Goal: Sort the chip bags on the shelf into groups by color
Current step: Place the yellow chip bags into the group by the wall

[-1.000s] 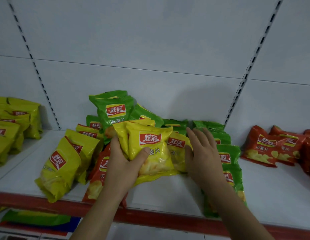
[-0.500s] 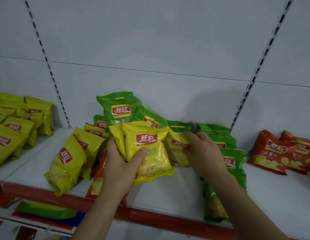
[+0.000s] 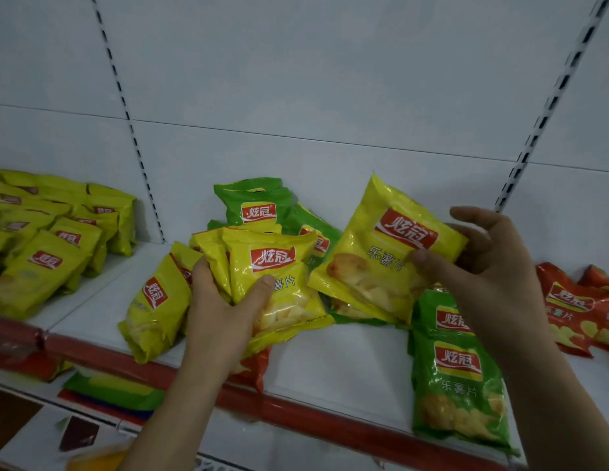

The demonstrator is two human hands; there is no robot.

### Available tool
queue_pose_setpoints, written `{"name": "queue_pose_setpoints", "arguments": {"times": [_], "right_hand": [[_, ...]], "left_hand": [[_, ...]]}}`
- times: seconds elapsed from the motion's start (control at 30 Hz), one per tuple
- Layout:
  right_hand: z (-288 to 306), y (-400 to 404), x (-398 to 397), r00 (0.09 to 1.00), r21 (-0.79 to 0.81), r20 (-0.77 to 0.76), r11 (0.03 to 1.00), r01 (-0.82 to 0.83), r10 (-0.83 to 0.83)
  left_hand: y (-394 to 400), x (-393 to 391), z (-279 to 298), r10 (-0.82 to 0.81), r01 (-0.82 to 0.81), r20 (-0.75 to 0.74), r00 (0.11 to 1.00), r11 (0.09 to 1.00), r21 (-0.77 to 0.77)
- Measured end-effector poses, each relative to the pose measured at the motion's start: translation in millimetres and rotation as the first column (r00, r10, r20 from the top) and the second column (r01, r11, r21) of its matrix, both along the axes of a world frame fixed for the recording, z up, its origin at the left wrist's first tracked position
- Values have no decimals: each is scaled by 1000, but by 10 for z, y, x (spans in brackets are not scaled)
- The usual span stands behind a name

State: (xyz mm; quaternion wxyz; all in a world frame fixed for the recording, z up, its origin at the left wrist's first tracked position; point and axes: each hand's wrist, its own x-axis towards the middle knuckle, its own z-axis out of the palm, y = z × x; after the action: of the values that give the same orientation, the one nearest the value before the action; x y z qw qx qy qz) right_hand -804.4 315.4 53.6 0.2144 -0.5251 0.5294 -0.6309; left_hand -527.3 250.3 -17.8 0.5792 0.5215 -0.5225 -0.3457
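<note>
Right hand (image 3: 493, 266) is pinching a yellow chip bag (image 3: 388, 253) by its right edge, thumb in front and fingers (image 3: 466, 215) curled behind, lifted above the mixed pile on the shelf (image 3: 330, 362). Left hand (image 3: 225, 300) is gripping a bundle of yellow bags (image 3: 272, 277), thumb pressing across the front. Risk: slick foil is likely giving poor hold, so adding another bag could let the bundle slide apart, or knock the green bag (image 3: 459, 385) overhanging the shelf's front edge.
</note>
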Motion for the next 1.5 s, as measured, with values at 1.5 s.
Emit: {"name": "queue_pose_setpoints", "arguments": {"times": [1.5], "right_hand": [[-882, -2175, 5699, 768, 136, -253, 808, -573, 588]], "left_hand": [[-1077, 4806, -94, 240, -219, -190, 952, 967, 129]]}}
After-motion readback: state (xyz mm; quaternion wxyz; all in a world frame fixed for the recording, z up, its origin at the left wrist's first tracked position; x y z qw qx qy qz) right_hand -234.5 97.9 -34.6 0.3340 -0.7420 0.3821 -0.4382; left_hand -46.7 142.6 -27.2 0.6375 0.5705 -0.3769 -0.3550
